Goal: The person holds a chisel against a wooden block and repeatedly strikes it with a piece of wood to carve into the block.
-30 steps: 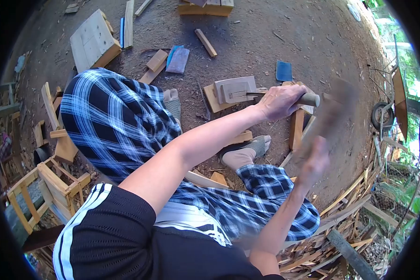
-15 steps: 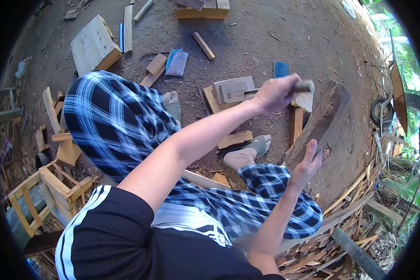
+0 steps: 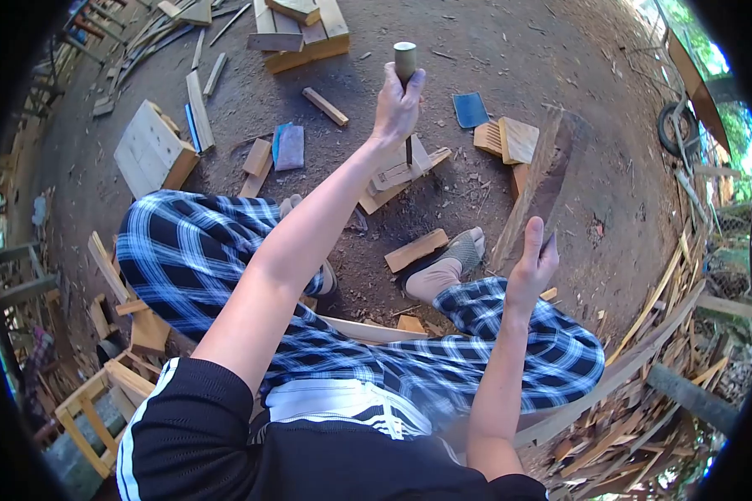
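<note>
My left hand [image 3: 397,104] grips a round-handled tool [image 3: 404,58] with a thin dark shaft, held upright. The shaft's lower end meets a pale notched wood piece [image 3: 393,175], which lies on a board on the ground. At the right, my right hand [image 3: 533,265] is closed round the near end of a long, dark, rough wooden plank [image 3: 551,171], slightly blurred and raised above the ground. The plank and the tool are apart. Fingers behind the plank are partly hidden.
A grooved block [image 3: 488,138], a blue pad [image 3: 470,110] and a purple pad [image 3: 290,149] lie beyond my feet. Large wooden blocks [image 3: 150,150] stand at left, a small frame [image 3: 92,413] at lower left. Wood scraps [image 3: 627,426] pile up at lower right; a tyre [image 3: 677,129] is farther back.
The view has shifted. My left hand has turned the tool from nearly level to upright, its shaft on the notched piece. My right hand still holds the plank, now slightly farther from the tool.
</note>
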Demonstrator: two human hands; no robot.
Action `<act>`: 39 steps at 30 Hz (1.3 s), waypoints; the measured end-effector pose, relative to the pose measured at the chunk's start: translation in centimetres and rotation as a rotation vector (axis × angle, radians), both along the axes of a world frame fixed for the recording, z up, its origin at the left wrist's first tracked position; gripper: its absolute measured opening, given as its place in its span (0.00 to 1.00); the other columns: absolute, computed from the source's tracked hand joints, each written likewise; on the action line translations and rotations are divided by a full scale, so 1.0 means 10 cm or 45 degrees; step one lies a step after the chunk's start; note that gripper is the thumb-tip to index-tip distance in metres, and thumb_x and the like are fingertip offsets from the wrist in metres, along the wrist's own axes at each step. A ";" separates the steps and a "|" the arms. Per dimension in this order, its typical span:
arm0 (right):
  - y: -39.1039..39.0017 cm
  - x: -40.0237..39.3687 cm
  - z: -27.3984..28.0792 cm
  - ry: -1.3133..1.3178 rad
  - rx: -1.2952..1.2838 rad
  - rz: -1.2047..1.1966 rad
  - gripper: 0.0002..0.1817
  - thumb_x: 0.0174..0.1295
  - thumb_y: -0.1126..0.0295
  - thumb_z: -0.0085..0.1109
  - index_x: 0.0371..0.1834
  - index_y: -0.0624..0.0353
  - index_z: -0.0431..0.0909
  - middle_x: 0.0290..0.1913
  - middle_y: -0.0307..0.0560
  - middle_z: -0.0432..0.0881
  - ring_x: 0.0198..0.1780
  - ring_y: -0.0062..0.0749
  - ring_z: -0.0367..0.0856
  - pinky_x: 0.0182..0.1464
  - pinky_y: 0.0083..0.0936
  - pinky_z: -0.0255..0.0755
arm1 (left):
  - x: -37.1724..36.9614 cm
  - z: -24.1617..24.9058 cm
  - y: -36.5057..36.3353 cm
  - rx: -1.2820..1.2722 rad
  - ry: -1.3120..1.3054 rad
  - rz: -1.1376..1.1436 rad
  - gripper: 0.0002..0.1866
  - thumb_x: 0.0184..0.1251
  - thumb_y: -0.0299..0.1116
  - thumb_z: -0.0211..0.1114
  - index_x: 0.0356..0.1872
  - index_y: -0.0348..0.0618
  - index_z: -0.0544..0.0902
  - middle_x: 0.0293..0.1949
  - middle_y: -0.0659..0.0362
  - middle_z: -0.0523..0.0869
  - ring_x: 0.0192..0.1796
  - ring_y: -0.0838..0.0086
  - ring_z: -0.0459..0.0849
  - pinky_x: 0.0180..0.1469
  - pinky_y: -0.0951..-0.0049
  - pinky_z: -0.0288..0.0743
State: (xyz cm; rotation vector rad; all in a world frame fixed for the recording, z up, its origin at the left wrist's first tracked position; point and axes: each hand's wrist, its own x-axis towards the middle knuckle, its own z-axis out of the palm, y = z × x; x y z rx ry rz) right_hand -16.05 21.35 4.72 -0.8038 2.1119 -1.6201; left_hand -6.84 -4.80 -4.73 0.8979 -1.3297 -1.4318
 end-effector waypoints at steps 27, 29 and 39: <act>-0.63 -0.04 0.42 0.076 0.025 0.320 0.27 0.69 0.51 0.56 0.54 0.67 0.78 0.39 0.49 0.85 0.40 0.27 0.81 0.45 0.23 0.73 | -0.18 -0.06 0.33 -0.558 -0.351 0.249 0.12 0.77 0.36 0.54 0.48 0.41 0.64 0.27 0.56 0.76 0.26 0.70 0.78 0.28 0.67 0.71; -0.88 -0.02 0.63 0.159 0.013 0.337 0.27 0.68 0.50 0.56 0.54 0.66 0.78 0.36 0.50 0.86 0.36 0.30 0.83 0.43 0.24 0.74 | -0.18 -0.01 0.37 -0.566 -0.347 0.241 0.12 0.77 0.36 0.53 0.49 0.40 0.64 0.29 0.55 0.76 0.28 0.68 0.79 0.30 0.66 0.72; -1.39 -0.06 1.00 1.043 0.430 0.518 0.30 0.66 0.41 0.52 0.58 0.53 0.80 0.29 0.53 0.87 0.32 0.41 0.89 0.37 0.38 0.82 | -0.04 0.05 0.39 -0.469 -0.338 0.169 0.13 0.77 0.35 0.52 0.53 0.40 0.63 0.38 0.49 0.77 0.39 0.61 0.79 0.44 0.60 0.72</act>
